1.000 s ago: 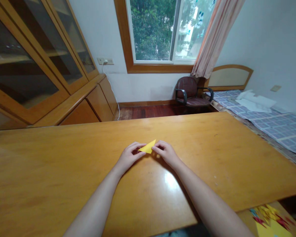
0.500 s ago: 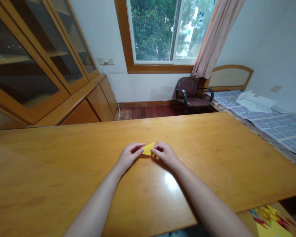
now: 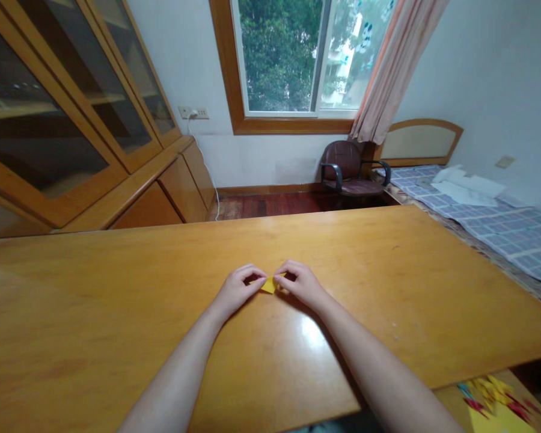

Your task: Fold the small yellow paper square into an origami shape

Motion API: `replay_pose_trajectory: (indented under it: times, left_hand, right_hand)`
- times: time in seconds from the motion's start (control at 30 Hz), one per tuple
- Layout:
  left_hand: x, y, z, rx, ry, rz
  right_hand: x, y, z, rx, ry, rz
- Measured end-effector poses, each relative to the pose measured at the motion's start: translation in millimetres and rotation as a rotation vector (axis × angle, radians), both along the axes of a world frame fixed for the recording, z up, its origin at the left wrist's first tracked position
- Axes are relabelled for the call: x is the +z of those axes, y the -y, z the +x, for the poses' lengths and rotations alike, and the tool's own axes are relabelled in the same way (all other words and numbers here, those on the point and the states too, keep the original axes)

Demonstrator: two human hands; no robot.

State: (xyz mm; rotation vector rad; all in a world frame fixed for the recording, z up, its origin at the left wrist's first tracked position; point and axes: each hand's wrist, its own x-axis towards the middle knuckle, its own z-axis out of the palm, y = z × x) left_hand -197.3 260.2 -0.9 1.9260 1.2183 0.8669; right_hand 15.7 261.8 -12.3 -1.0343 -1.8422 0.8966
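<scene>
A small folded piece of yellow paper is pinched between my two hands, just above the middle of the wooden table. My left hand grips its left part between thumb and fingers. On the other side, my right hand pinches the right part the same way. Only a small pointed piece of the paper shows below the fingertips. The fingers hide the rest, so its full shape cannot be made out.
At the lower right, a lower surface holds a yellow sheet and several small yellow, red and blue folded pieces. Beyond the table stand a brown armchair and a bed. A glass-door cabinet lines the left.
The yellow paper has turned and dropped slightly, its point now facing down toward me. Both hands have closed in over it, covering more of it.
</scene>
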Motion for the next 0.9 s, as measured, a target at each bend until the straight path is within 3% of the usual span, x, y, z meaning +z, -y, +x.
replay_pose_trajectory:
  times: [0.47,0.9]
  left_hand:
    - [-3.4,1.6,-0.2,-0.050,-0.030,0.074]
    - [-1.9,6.2,3.5,-0.046,-0.095,0.267]
  right_hand:
    - [2.6,7.2,-5.9,0.002,0.077,0.165]
    - [5.7,12.0,-11.6,-0.042,0.252,0.343]
